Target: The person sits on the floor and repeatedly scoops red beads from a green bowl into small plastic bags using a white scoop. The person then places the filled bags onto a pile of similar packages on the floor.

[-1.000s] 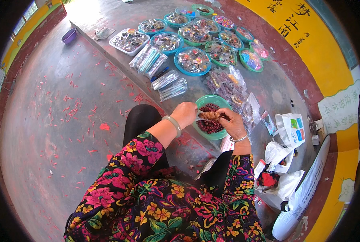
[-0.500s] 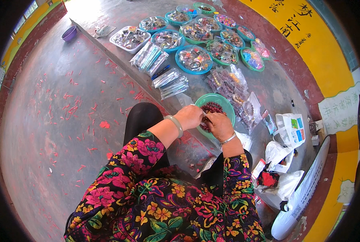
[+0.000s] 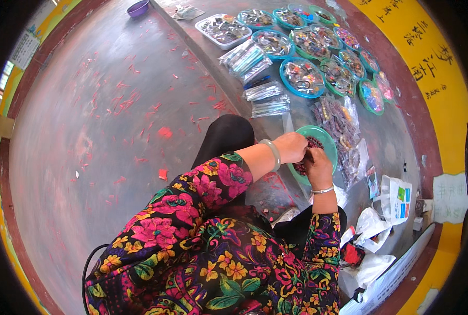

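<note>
Most of the frame is taken up by grey floor [image 3: 61,173], strewn with red scraps at left. The upper right is filled by a yellow wall [image 3: 451,142]. The upper centre-right is crowded with basins of bagged goods, a blue basin [image 3: 307,96] among the lowest. White bags [image 3: 394,199] are heaped at lower right. Beside the green basin [image 3: 332,152], right of centre, bagged strands [image 3: 339,121] are laid; its left side is blocked by the left hand [image 3: 291,147], its lower side by the right hand [image 3: 319,168]. Fingertips are brought close together — whether anything is gripped cannot be told. Dark red beads [image 3: 314,142] are contained in the green basin, partly covered.

Since the earlier frames, everything has been shifted rightward in view; the brown strand, stretched between the hands one second ago, cannot be made out.
</note>
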`<move>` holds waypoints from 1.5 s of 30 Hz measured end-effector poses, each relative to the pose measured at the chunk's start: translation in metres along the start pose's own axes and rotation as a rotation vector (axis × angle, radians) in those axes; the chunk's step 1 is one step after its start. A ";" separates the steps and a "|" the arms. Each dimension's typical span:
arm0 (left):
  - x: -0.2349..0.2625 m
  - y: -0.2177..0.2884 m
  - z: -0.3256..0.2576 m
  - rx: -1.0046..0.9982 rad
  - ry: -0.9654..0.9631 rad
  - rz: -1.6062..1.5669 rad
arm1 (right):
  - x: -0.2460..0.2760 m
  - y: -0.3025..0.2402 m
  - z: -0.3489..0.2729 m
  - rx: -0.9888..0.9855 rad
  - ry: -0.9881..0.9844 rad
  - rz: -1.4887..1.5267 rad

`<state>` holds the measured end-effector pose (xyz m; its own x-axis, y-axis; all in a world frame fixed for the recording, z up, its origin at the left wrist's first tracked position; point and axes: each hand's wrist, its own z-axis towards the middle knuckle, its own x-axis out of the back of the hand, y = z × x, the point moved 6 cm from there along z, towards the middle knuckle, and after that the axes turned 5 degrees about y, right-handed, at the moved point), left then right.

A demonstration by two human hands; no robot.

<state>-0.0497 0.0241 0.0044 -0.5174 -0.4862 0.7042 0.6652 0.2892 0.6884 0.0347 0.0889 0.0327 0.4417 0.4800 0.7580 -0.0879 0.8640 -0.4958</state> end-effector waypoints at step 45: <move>0.016 -0.013 0.009 0.379 -0.092 -0.587 | 0.023 0.073 -0.021 -0.750 0.046 0.657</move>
<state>-0.0715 0.0201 0.0079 -0.7882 -0.5828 0.1978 0.0371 0.2758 0.9605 0.0570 0.1595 0.0047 0.5432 0.8082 0.2276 0.2522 0.1015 -0.9624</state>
